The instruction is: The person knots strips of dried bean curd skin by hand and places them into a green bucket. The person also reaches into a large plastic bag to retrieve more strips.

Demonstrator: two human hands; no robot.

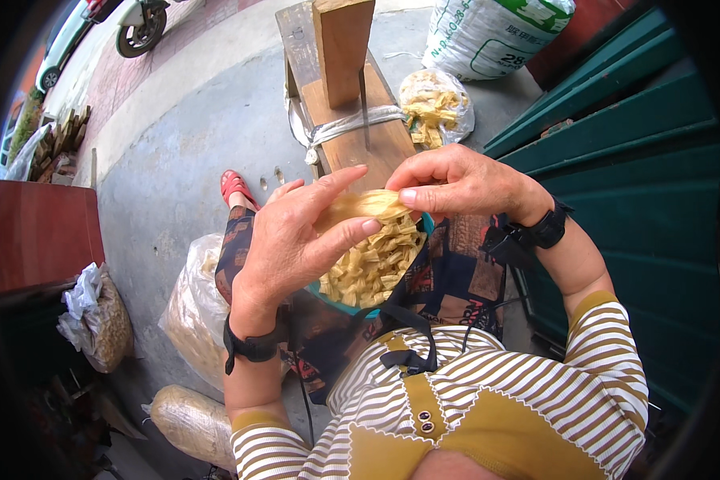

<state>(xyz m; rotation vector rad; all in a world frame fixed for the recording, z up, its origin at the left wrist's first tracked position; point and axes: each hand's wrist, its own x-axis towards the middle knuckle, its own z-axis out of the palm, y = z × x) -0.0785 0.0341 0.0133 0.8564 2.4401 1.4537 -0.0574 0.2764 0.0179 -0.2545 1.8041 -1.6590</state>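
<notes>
A folded, pale yellow strip, partly see-through and slightly blurred, stretches between my hands. My right hand pinches its right end between thumb and fingers. Beside its other end, my left hand has thumb and index finger spread wide apart; its remaining fingers are mostly hidden. Right below lies a heap of short yellow folded pieces in a teal basin on my lap. Just beyond my hands stands a wooden bench with an upright block and a thin upright metal rod.
White cloth is tied around the bench. Behind it on the right are a clear bag of yellow pieces and a large white sack. Filled bags stand at my left. A green metal door borders the right side.
</notes>
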